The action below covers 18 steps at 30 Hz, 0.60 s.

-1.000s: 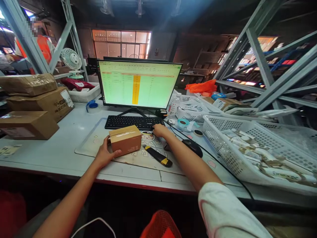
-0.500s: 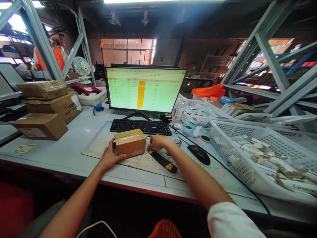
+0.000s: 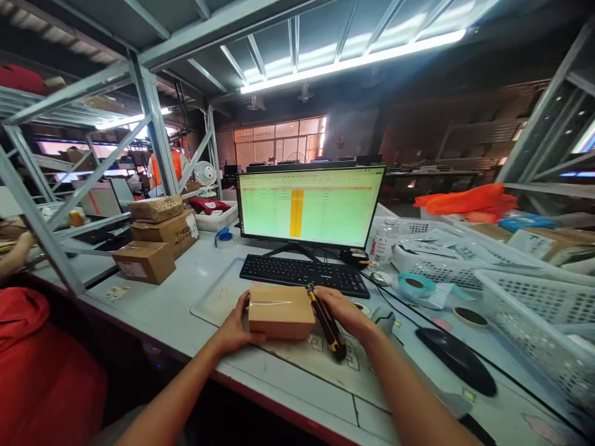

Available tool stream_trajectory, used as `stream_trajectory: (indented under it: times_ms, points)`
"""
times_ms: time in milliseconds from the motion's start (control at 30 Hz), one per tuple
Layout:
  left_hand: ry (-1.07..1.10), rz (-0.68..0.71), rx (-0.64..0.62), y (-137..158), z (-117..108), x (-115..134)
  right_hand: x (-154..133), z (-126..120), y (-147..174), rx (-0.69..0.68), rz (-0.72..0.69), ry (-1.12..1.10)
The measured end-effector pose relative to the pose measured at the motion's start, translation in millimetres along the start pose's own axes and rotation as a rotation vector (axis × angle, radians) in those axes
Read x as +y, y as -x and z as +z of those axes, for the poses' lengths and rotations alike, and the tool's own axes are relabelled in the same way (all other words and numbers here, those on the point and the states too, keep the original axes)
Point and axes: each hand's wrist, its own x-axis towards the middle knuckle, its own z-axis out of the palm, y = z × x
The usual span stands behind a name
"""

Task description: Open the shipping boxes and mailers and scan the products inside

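A small cardboard box (image 3: 281,313) with clear tape across its top rests on the desk mat (image 3: 218,303), in front of the keyboard. My left hand (image 3: 235,331) grips the box's left side, thumb along its front face. At the box's right end, my right hand (image 3: 339,306) is closed on a black and yellow utility knife (image 3: 330,325). The knife slants, its head beside the box and its butt toward me. Some of my right fingers are hidden behind the knife.
A keyboard (image 3: 302,272) and a lit monitor (image 3: 311,207) stand behind the box. To the right are a black mouse (image 3: 455,359), tape rolls (image 3: 416,284) and white baskets (image 3: 515,310). Stacked cartons (image 3: 144,260) sit left. A person in red (image 3: 41,365) is close on the left.
My right hand has taken hold of the utility knife, which lay on the mat, and brought it against the box's right end. The camera view has turned left and tilted upward.
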Motion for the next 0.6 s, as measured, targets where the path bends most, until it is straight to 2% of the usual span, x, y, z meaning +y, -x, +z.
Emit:
stream_trajectory:
  times_ms: [67,133,267,433,600]
  points:
    - [-0.031,0.012,-0.011,1,1,-1,7,7,-1,0.039,0.013,-0.093]
    - [-0.039,0.013,-0.022,1,3,-1,9,12,1,0.049,-0.011,-0.068]
    - [-0.085,0.020,-0.015,4,5,2,2,8,17,0.043,-0.111,0.139]
    - [-0.325,0.018,0.080,13,3,6,-13,2,39,0.110,-0.294,0.415]
    - [-0.397,0.026,0.072,11,-2,5,-17,-2,42,0.074,-0.253,0.430]
